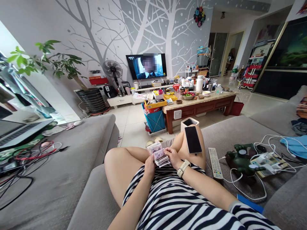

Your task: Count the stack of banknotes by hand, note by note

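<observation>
Over my lap, a stack of purplish banknotes [158,154] is held between both hands, its upper notes fanned away from me. My left hand [150,165] is closed around the stack's left edge. My right hand [172,157], with a pale watch [183,168] on its wrist, pinches the notes at their right side. A smartphone [193,140] with a dark screen rests on my right knee, apart from the hands. The fingertips under the notes are hidden.
A remote control [216,163], a dark green figure [244,159] and white cables lie on the sofa at right. At left are a laptop [21,131] and tangled cables [26,169]. Ahead stands a cluttered coffee table [199,107] beside a blue bin [155,121].
</observation>
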`<action>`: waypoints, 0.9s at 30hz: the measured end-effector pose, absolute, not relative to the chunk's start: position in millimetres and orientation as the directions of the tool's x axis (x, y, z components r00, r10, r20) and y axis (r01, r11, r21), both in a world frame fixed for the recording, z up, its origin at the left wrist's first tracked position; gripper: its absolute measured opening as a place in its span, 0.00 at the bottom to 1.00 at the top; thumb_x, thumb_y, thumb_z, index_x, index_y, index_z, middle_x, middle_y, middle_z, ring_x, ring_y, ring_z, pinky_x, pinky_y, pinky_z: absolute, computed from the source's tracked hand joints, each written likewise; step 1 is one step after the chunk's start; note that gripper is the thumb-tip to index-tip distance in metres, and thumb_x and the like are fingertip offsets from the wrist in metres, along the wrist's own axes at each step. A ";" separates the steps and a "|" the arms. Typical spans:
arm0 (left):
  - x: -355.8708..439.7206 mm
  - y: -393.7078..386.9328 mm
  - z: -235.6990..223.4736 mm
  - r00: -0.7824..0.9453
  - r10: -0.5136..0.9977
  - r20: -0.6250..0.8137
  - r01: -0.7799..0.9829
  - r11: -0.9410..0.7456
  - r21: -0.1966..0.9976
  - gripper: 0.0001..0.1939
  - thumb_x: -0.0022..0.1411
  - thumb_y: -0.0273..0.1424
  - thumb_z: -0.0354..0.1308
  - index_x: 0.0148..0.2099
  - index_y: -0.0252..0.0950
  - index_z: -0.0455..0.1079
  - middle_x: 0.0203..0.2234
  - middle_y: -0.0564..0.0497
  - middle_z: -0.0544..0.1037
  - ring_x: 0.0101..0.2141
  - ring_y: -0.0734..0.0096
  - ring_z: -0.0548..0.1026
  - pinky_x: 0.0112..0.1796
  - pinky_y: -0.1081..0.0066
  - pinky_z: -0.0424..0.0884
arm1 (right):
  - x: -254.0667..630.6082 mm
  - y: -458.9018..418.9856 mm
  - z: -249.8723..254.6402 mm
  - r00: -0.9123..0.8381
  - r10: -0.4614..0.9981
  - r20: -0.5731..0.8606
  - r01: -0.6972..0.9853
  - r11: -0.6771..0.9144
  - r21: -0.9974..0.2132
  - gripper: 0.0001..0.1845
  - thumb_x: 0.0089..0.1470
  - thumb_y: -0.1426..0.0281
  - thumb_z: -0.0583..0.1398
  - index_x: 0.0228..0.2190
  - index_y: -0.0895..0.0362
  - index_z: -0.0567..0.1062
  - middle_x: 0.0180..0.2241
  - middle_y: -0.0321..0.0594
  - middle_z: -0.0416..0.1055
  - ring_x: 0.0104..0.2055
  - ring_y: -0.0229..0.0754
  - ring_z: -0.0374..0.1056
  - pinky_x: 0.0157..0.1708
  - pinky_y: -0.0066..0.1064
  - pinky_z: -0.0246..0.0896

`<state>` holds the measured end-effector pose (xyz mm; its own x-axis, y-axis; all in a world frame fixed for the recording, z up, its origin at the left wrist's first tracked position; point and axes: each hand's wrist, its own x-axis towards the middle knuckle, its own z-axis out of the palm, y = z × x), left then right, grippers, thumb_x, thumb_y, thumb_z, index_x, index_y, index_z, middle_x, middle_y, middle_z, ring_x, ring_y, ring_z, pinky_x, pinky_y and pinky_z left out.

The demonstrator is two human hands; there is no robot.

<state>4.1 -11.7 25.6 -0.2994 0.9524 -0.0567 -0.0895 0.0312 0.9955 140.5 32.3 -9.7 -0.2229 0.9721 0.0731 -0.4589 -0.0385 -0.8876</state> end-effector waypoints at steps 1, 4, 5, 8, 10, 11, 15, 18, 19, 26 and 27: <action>3.7 -11.4 24.6 -0.299 0.953 -0.056 -0.092 0.030 0.995 0.05 0.49 0.31 0.62 0.27 0.35 0.75 0.24 0.42 0.80 0.34 0.51 0.76 0.35 0.61 0.71 | 140.8 32.0 -9.3 -0.223 0.972 0.075 -0.456 -0.036 -0.889 0.14 0.42 0.59 0.66 0.21 0.56 0.70 0.19 0.31 0.64 0.23 0.38 0.59 0.28 0.31 0.55; 3.6 -9.5 19.7 -0.296 0.954 -0.058 -0.110 0.026 0.994 0.06 0.49 0.33 0.62 0.27 0.35 0.75 0.24 0.43 0.80 0.34 0.51 0.77 0.36 0.61 0.71 | 141.5 31.0 -8.3 -0.214 0.973 0.083 -0.444 -0.021 -0.896 0.15 0.43 0.58 0.65 0.21 0.56 0.70 0.19 0.31 0.64 0.24 0.38 0.59 0.28 0.31 0.55; 4.1 -8.5 17.4 -0.297 0.953 -0.059 -0.120 0.024 0.992 0.07 0.49 0.34 0.61 0.27 0.35 0.75 0.24 0.43 0.80 0.34 0.52 0.77 0.36 0.62 0.71 | 141.6 30.8 -8.2 -0.210 0.974 0.085 -0.438 -0.016 -0.899 0.15 0.43 0.58 0.65 0.22 0.56 0.71 0.19 0.31 0.63 0.23 0.38 0.58 0.27 0.31 0.54; 6.3 -4.6 9.7 -0.306 0.950 -0.061 -0.159 0.012 0.987 0.12 0.51 0.39 0.58 0.27 0.35 0.75 0.25 0.44 0.80 0.33 0.54 0.77 0.37 0.62 0.71 | 141.1 30.7 -8.8 -0.208 0.974 0.089 -0.418 -0.006 -0.908 0.17 0.45 0.55 0.64 0.22 0.56 0.71 0.17 0.31 0.63 0.21 0.37 0.57 0.26 0.30 0.53; 7.2 -2.0 5.3 -0.309 0.949 -0.065 -0.182 0.007 0.983 0.14 0.51 0.41 0.58 0.28 0.35 0.75 0.25 0.45 0.80 0.33 0.56 0.77 0.38 0.63 0.71 | 140.5 31.4 -9.9 -0.206 0.974 0.092 -0.401 0.002 -0.916 0.18 0.47 0.53 0.63 0.22 0.56 0.71 0.16 0.32 0.64 0.20 0.37 0.57 0.25 0.30 0.52; 7.2 -1.1 3.6 -0.309 0.949 -0.067 -0.192 0.007 0.981 0.14 0.50 0.41 0.58 0.28 0.34 0.75 0.25 0.46 0.80 0.33 0.56 0.77 0.38 0.63 0.71 | 140.2 32.0 -10.6 -0.201 0.975 0.094 -0.392 0.008 -0.920 0.19 0.47 0.53 0.63 0.21 0.56 0.71 0.15 0.32 0.64 0.20 0.37 0.57 0.25 0.30 0.52; 5.7 0.3 0.0 -0.297 0.951 -0.084 -0.229 0.014 0.973 0.14 0.49 0.40 0.60 0.30 0.33 0.76 0.25 0.46 0.81 0.33 0.56 0.78 0.39 0.63 0.72 | 139.3 35.4 -13.4 -0.160 0.983 0.091 -0.366 0.026 -0.930 0.18 0.43 0.56 0.66 0.21 0.55 0.68 0.15 0.30 0.63 0.20 0.36 0.55 0.25 0.29 0.50; 5.6 -0.6 -0.8 -0.270 0.957 -0.101 -0.263 0.028 0.964 0.14 0.49 0.40 0.61 0.32 0.34 0.76 0.25 0.46 0.81 0.33 0.56 0.79 0.39 0.62 0.72 | 138.7 37.9 -14.8 -0.124 0.989 0.078 -0.357 0.029 -0.934 0.19 0.40 0.57 0.68 0.24 0.54 0.66 0.17 0.29 0.63 0.21 0.36 0.56 0.24 0.29 0.51; 6.0 -1.0 -0.8 -0.259 0.960 -0.106 -0.274 0.033 0.961 0.14 0.49 0.40 0.61 0.33 0.34 0.76 0.25 0.46 0.81 0.33 0.55 0.79 0.39 0.61 0.72 | 138.6 38.6 -15.0 -0.112 0.991 0.076 -0.354 0.032 -0.935 0.19 0.39 0.58 0.68 0.25 0.54 0.66 0.19 0.29 0.63 0.22 0.37 0.57 0.25 0.29 0.51; 9.6 -5.0 2.9 -0.206 0.972 -0.114 -0.312 0.045 0.949 0.15 0.46 0.40 0.64 0.32 0.34 0.75 0.22 0.47 0.80 0.30 0.55 0.78 0.36 0.61 0.73 | 139.9 39.1 -14.3 -0.107 0.991 0.085 -0.320 0.047 -0.946 0.17 0.41 0.57 0.66 0.22 0.55 0.67 0.20 0.31 0.63 0.24 0.38 0.58 0.27 0.30 0.54; 9.7 -5.5 3.6 -0.203 0.973 -0.113 -0.312 0.045 0.949 0.15 0.46 0.40 0.64 0.32 0.33 0.75 0.22 0.47 0.80 0.29 0.56 0.78 0.35 0.61 0.72 | 140.3 38.7 -14.0 -0.111 0.990 0.085 -0.314 0.047 -0.948 0.17 0.42 0.57 0.66 0.21 0.55 0.67 0.20 0.31 0.63 0.24 0.38 0.58 0.27 0.30 0.54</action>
<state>9.7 -5.5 3.6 -0.2028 0.9727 -0.1128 -0.3117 0.0451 0.9491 140.3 38.7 -14.0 -0.1105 0.9902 0.0852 -0.3138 0.0466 -0.9484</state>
